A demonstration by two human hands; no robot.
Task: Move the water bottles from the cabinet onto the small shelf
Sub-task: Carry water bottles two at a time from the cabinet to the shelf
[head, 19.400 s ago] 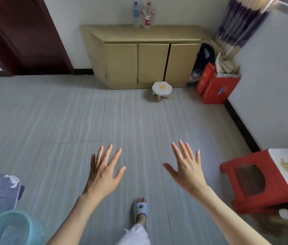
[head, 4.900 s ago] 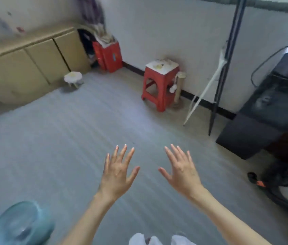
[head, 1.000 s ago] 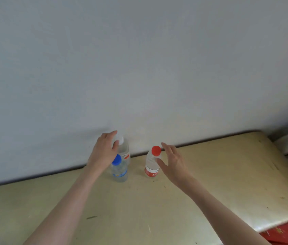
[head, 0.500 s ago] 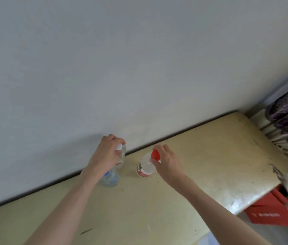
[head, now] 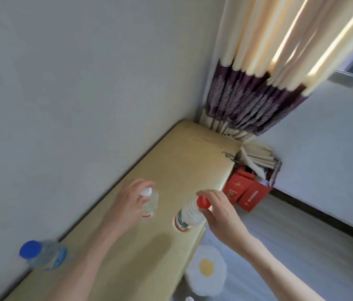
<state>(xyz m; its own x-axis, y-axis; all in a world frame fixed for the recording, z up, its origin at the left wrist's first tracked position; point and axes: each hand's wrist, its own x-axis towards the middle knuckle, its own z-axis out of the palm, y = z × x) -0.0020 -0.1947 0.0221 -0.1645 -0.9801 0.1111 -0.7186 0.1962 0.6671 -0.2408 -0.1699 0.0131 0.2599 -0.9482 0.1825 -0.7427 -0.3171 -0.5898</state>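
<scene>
Bottles: left hand (head: 127, 203) fingers curl round the white-capped bottle (head: 149, 203), right hand (head: 219, 211) pinches the red-capped bottle (head: 187, 216) neck.

Two bare forearms reach into view from the bottom edge. The left hand (head: 127, 205) and right hand (head: 219, 211) wear no gloves, rings or watches. No sleeves cover either arm.

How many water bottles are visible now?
3: white-capped bottle in the left hand, red-capped bottle in the right hand, blue-capped bottle standing on the cabinet.
</scene>
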